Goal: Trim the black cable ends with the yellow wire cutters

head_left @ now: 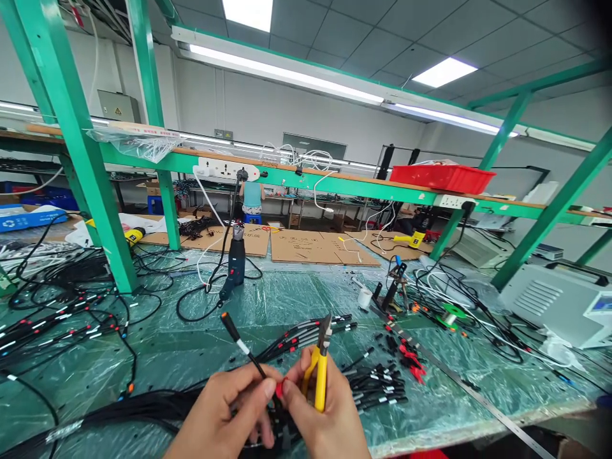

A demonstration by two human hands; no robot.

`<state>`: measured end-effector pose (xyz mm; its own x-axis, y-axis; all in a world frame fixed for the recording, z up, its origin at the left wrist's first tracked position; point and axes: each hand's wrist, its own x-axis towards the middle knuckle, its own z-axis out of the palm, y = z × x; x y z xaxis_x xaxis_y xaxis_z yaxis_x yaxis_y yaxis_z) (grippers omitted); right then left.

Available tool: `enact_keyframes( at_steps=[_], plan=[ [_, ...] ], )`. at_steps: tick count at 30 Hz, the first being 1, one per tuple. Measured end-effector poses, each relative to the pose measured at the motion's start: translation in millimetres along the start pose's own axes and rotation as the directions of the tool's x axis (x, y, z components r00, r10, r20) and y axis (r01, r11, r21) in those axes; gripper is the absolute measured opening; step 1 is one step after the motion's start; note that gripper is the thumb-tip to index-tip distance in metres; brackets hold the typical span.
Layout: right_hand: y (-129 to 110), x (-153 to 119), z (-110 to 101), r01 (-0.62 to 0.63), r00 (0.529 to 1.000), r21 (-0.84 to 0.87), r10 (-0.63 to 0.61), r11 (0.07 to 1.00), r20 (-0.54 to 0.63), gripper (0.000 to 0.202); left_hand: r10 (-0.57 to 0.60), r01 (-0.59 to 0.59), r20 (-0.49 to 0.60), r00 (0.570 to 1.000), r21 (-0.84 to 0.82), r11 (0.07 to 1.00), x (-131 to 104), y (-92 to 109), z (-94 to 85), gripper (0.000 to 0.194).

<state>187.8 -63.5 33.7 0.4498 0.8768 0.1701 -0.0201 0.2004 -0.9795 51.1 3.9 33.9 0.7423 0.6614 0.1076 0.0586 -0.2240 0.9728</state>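
My left hand pinches a black cable that has a white label band and an orange-tipped end pointing up and away. Between the fingertips of both hands is a small red piece on the cable; its exact kind is partly hidden. My right hand is closed round yellow-handled cutting pliers, their jaws pointing up, while its thumb and forefinger touch the red piece. Beneath and beyond the hands lie bundles of black cables with white bands.
A heat gun stands behind my hands. Red pieces, a steel ruler and a solder spool lie to the right. Tangled cables cover the left. A red tray sits on the shelf; a person sits far behind.
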Motion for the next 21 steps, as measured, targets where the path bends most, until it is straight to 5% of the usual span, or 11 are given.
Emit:
enact_keyframes(
  at_steps=[3,8,11,14,17,21],
  plan=[
    [-7,0,0,0.007,1.0,0.007,-0.007,1.0,-0.003,0.022,-0.108,0.102,-0.015,0.994,-0.237,0.966,4,-10,5.8,0.051],
    [-7,1,2,0.029,0.999,0.045,-0.027,0.999,-0.045,0.02,-0.123,0.092,-0.082,0.989,-0.304,0.948,9,-11,4.8,0.043],
    [1,4,5,0.034,0.999,0.061,-0.032,0.998,-0.03,0.018,-0.107,0.09,-0.023,0.994,-0.384,0.919,9,-14,2.4,0.046],
    [13,13,1,0.071,0.992,-0.112,-0.082,0.991,-0.093,0.017,-0.074,0.108,0.093,0.993,-0.456,0.883,7,-19,-0.9,0.042],
    [29,28,-18,0.097,0.961,-0.28,-0.163,0.955,-0.225,0.018,-0.025,0.11,0.164,0.986,-0.53,0.841,5,-22,-6.6,0.042],
    [61,48,-65,0.011,0.943,-0.309,-0.113,0.951,-0.313,0.027,-0.012,0.058,0.086,0.996,-0.553,0.831,8,-20,-13.5,0.033]
  ],
)
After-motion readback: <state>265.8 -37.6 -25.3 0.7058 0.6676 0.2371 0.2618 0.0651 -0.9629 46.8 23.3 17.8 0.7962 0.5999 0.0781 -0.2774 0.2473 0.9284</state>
